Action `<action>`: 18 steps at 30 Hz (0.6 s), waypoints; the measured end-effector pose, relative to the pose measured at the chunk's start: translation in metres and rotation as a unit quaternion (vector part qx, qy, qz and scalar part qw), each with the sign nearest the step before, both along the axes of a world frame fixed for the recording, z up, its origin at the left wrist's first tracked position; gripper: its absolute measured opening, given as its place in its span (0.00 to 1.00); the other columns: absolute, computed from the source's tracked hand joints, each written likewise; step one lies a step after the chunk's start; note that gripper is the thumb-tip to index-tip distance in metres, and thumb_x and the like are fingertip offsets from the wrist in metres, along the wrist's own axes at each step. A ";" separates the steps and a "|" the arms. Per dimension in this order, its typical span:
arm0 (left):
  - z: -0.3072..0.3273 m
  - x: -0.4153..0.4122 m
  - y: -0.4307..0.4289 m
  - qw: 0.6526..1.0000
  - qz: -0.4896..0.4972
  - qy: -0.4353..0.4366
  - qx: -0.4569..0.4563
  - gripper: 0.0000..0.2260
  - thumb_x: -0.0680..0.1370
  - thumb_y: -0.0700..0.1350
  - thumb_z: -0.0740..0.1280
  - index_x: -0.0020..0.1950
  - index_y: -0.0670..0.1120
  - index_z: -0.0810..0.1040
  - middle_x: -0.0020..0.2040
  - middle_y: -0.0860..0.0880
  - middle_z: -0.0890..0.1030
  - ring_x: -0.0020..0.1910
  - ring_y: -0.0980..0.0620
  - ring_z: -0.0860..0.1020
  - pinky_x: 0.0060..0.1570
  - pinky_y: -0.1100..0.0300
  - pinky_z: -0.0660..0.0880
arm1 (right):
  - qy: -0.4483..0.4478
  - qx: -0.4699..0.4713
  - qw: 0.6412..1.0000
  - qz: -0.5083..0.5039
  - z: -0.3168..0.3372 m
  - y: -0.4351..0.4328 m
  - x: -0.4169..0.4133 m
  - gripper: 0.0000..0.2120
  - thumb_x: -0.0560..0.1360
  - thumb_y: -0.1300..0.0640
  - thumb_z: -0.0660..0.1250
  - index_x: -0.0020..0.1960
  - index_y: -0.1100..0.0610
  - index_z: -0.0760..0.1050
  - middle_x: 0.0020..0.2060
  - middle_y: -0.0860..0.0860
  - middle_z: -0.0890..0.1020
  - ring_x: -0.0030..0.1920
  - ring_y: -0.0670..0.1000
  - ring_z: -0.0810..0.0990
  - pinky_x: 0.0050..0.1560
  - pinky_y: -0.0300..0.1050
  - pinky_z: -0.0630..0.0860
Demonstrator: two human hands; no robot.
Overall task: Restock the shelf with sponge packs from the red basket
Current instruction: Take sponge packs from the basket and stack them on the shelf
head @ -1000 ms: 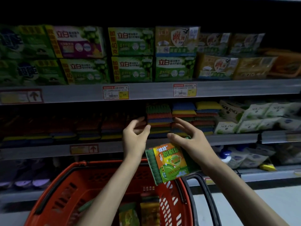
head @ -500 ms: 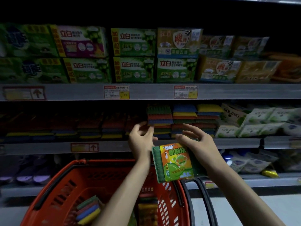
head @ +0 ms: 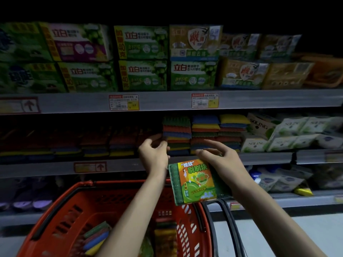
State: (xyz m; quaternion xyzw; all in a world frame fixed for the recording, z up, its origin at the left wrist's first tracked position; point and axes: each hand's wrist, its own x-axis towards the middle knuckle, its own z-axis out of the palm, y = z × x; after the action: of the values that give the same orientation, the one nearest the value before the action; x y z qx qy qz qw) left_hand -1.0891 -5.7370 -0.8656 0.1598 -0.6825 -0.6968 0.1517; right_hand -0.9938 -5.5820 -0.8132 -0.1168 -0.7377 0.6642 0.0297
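The right hand (head: pixel 220 160) holds a green-edged sponge pack (head: pixel 194 181) with an orange and green label, gripping it near its upper right corner; the thumb lies across the top of the pack while the other fingers (head: pixel 213 143) spread loosely toward the shelf. How the hidden side of the grip sits cannot be told. The pack hangs upright above the far rim of the red basket (head: pixel 61 206), at about 1 o'clock from the basket's centre. The left hand (head: pixel 154 154), at 9 o'clock of the pack, reaches to the middle shelf (head: pixel 259 158), its fingers curled and slightly apart, fingertips at the left side of a stack of coloured sponges (head: pixel 177 135). More multicoloured sponge packs (head: pixel 96 238) lie in the basket, at 7 o'clock of the held pack.
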 end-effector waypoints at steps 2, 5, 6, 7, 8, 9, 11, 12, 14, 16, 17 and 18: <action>0.001 0.000 0.000 1.000 0.002 0.000 -0.008 0.03 0.78 0.36 0.70 0.49 0.42 0.82 0.35 0.47 0.83 0.23 0.54 0.75 0.20 0.67 0.69 | 0.000 0.000 1.000 0.001 0.000 0.000 -0.001 0.24 0.74 0.52 0.76 0.68 0.47 0.77 0.57 0.51 0.83 0.46 0.50 0.87 0.45 0.47 0.85; 0.002 0.000 0.000 1.000 0.003 -0.003 -0.012 0.02 0.77 0.36 0.70 0.46 0.42 0.81 0.35 0.46 0.83 0.24 0.53 0.76 0.20 0.67 0.69 | -0.003 0.001 1.000 0.002 0.000 0.000 -0.001 0.24 0.74 0.52 0.76 0.68 0.47 0.77 0.56 0.50 0.83 0.46 0.50 0.87 0.43 0.45 0.85; 0.001 0.000 0.000 1.000 0.003 -0.004 -0.013 0.03 0.77 0.36 0.71 0.46 0.43 0.81 0.35 0.46 0.83 0.23 0.53 0.75 0.20 0.67 0.69 | -0.004 0.000 1.000 0.003 0.000 0.000 -0.001 0.24 0.74 0.52 0.76 0.68 0.47 0.77 0.56 0.50 0.83 0.45 0.50 0.87 0.42 0.45 0.84; 0.001 0.000 0.000 1.000 0.002 -0.006 -0.013 0.03 0.78 0.37 0.71 0.46 0.43 0.81 0.35 0.46 0.83 0.23 0.53 0.75 0.20 0.67 0.68 | -0.004 -0.001 1.000 0.004 0.000 -0.001 -0.001 0.24 0.74 0.52 0.76 0.68 0.47 0.76 0.55 0.50 0.83 0.45 0.49 0.88 0.41 0.44 0.84; 0.001 0.000 0.001 1.000 0.000 -0.009 -0.013 0.02 0.78 0.37 0.71 0.47 0.43 0.81 0.34 0.46 0.83 0.22 0.54 0.74 0.19 0.67 0.68 | -0.004 -0.001 1.000 0.005 0.000 -0.001 -0.001 0.24 0.74 0.52 0.76 0.69 0.48 0.76 0.55 0.50 0.83 0.44 0.49 0.88 0.40 0.43 0.84; 0.000 0.000 0.001 1.000 0.000 -0.010 -0.014 0.02 0.78 0.37 0.71 0.48 0.43 0.81 0.34 0.46 0.83 0.21 0.55 0.74 0.19 0.67 0.68 | -0.005 -0.001 1.000 0.006 0.000 -0.002 -0.001 0.24 0.74 0.52 0.76 0.69 0.48 0.76 0.55 0.50 0.84 0.43 0.48 0.88 0.38 0.42 0.83; 0.001 -0.001 0.001 1.000 -0.003 -0.011 -0.013 0.02 0.78 0.38 0.72 0.49 0.43 0.81 0.33 0.47 0.82 0.21 0.56 0.74 0.19 0.66 0.68 | -0.006 -0.005 1.000 0.007 0.000 -0.003 -0.001 0.24 0.74 0.52 0.76 0.69 0.48 0.76 0.55 0.50 0.84 0.42 0.48 0.88 0.37 0.40 0.81; 0.001 -0.001 0.000 1.000 -0.005 -0.011 -0.011 0.02 0.78 0.37 0.72 0.49 0.42 0.81 0.33 0.47 0.82 0.22 0.55 0.75 0.19 0.66 0.69 | -0.007 -0.008 1.000 0.007 0.000 -0.003 -0.001 0.25 0.74 0.52 0.76 0.69 0.49 0.76 0.55 0.50 0.84 0.42 0.48 0.88 0.37 0.41 0.82; 0.002 -0.001 0.000 1.000 -0.006 -0.014 -0.015 0.02 0.77 0.37 0.71 0.46 0.44 0.81 0.32 0.47 0.82 0.23 0.53 0.75 0.21 0.64 0.70 | -0.010 -0.011 1.000 0.007 0.000 -0.003 -0.001 0.25 0.74 0.52 0.77 0.69 0.49 0.76 0.55 0.51 0.84 0.43 0.49 0.88 0.38 0.42 0.82; 0.003 0.001 0.000 1.000 -0.004 -0.012 -0.018 0.06 0.77 0.38 0.71 0.42 0.47 0.80 0.32 0.47 0.82 0.25 0.53 0.75 0.29 0.61 0.72 | -0.010 -0.013 1.000 0.007 0.001 -0.003 0.000 0.24 0.74 0.52 0.76 0.69 0.49 0.76 0.54 0.50 0.84 0.43 0.49 0.88 0.38 0.42 0.83; 0.003 0.001 0.000 1.000 -0.004 -0.011 -0.017 0.06 0.76 0.38 0.71 0.41 0.47 0.80 0.32 0.47 0.82 0.25 0.53 0.75 0.32 0.60 0.73 | -0.010 -0.012 1.000 0.006 0.001 -0.003 0.000 0.24 0.74 0.52 0.76 0.68 0.49 0.76 0.54 0.50 0.84 0.42 0.49 0.88 0.38 0.42 0.82; 0.003 0.002 0.000 1.000 -0.005 -0.012 -0.016 0.04 0.76 0.38 0.72 0.42 0.46 0.80 0.33 0.47 0.82 0.26 0.53 0.75 0.34 0.59 0.73 | -0.011 -0.012 1.000 0.006 0.001 -0.003 0.000 0.24 0.74 0.52 0.76 0.68 0.49 0.76 0.54 0.50 0.84 0.42 0.49 0.88 0.38 0.42 0.82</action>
State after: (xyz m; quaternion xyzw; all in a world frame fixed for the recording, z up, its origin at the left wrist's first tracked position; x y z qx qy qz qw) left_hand -1.0872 -5.7375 -0.8629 0.1622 -0.6959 -0.6850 0.1425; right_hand -0.9934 -5.5848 -0.8118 -0.1195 -0.7310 0.6716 0.0164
